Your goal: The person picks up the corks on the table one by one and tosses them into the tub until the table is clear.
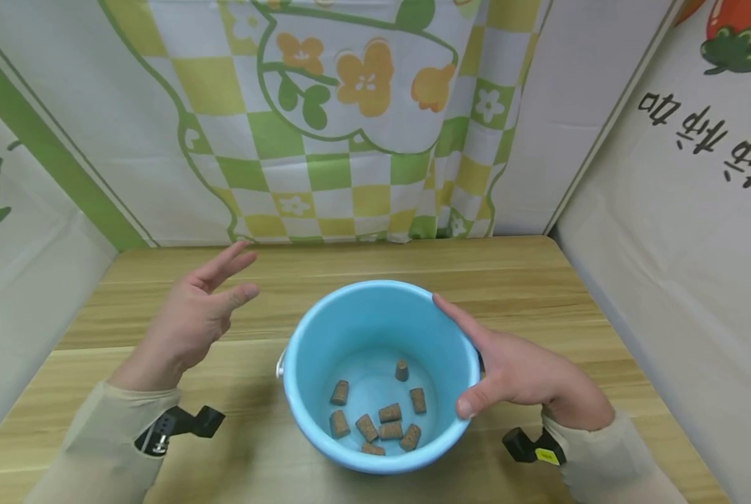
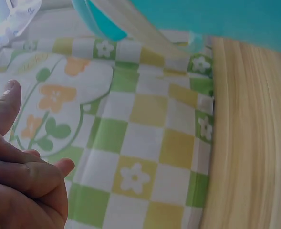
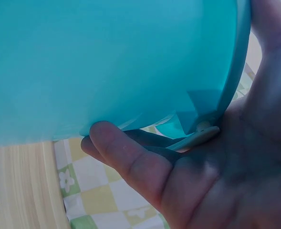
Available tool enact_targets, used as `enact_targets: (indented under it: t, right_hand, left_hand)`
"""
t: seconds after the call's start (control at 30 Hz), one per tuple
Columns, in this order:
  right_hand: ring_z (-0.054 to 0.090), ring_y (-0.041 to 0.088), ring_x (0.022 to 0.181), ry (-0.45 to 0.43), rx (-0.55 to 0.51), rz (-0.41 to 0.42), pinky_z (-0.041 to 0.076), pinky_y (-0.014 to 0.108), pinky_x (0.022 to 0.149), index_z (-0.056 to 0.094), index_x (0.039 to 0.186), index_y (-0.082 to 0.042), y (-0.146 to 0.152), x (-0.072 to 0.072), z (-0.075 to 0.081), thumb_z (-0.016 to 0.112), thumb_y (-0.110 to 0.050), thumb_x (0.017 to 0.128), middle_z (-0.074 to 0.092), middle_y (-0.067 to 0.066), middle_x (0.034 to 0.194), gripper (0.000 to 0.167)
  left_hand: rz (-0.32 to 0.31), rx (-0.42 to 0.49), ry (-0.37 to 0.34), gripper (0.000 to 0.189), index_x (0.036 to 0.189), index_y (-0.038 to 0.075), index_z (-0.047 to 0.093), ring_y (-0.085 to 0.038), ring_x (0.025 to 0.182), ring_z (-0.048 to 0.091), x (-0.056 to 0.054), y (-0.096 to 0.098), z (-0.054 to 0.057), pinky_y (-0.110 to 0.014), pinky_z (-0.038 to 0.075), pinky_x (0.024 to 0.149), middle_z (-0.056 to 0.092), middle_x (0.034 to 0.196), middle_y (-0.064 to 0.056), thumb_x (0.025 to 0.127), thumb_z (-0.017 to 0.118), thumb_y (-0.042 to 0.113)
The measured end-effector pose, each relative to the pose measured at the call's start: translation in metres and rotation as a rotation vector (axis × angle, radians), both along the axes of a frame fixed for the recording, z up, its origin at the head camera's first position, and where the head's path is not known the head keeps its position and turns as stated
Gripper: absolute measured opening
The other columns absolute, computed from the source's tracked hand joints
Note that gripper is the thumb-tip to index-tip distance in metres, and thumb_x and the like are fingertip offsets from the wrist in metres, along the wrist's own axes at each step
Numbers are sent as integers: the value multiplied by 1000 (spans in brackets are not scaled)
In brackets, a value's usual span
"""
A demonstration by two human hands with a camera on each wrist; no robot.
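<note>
A light blue bucket (image 1: 375, 318) stands upright on the wooden table, with several brown corks (image 1: 390, 413) scattered over its bottom. My right hand (image 1: 520, 367) holds the bucket's right side. Its thumb and one finger lie at the rim, while other fingers bend against the outer wall, as the right wrist view shows beside the handle end (image 3: 200, 138). To the left of the bucket my left hand (image 1: 192, 315) hovers apart from it, fingers loosely spread and holding nothing. In the left wrist view the pale bucket handle (image 2: 140, 28) hangs along the bucket's side.
The wooden table (image 1: 224, 420) extends around the bucket on all sides. Behind it hangs a green and yellow checked cloth (image 1: 350, 168) with flowers. White fabric walls (image 1: 658, 259) stand at the left and right. Each wrist carries a small black camera mount (image 1: 180, 423).
</note>
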State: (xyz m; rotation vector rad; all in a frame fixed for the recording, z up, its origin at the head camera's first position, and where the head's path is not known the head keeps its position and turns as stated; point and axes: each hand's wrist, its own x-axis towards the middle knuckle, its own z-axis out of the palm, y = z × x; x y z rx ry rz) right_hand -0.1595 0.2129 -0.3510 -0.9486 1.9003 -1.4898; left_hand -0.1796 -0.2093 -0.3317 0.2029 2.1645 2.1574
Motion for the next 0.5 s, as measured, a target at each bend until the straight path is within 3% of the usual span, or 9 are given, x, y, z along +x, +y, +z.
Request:
enact_targets:
  t: [0.13,0.3,0.5]
  right_hand:
    - [51,46,119,-8,-14,12,50,50,90,-7,160,-32,-1,-1,-1,89,-30,77,28,23,153,126]
    - [51,46,119,-23,-11,6,51,50,90,-5,160,-33,-2,-1,0,89,-30,77,27,22,154,126]
    - [52,46,118,-33,-9,-4,51,51,89,-5,160,-32,0,0,0,90,-29,76,28,22,153,126]
  left_hand:
    - [37,123,-8,79,159,22,27,-1,45,31,-4,-21,-11,-15,28,39,24,161,-13,94,70,9]
    - [146,255,-13,82,160,24,23,-3,43,27,-9,-46,-20,-16,27,37,20,163,-10,94,69,7]
    - [309,197,-82,87,159,35,23,-2,44,28,-14,-69,-29,-17,29,37,20,163,-4,90,75,20]
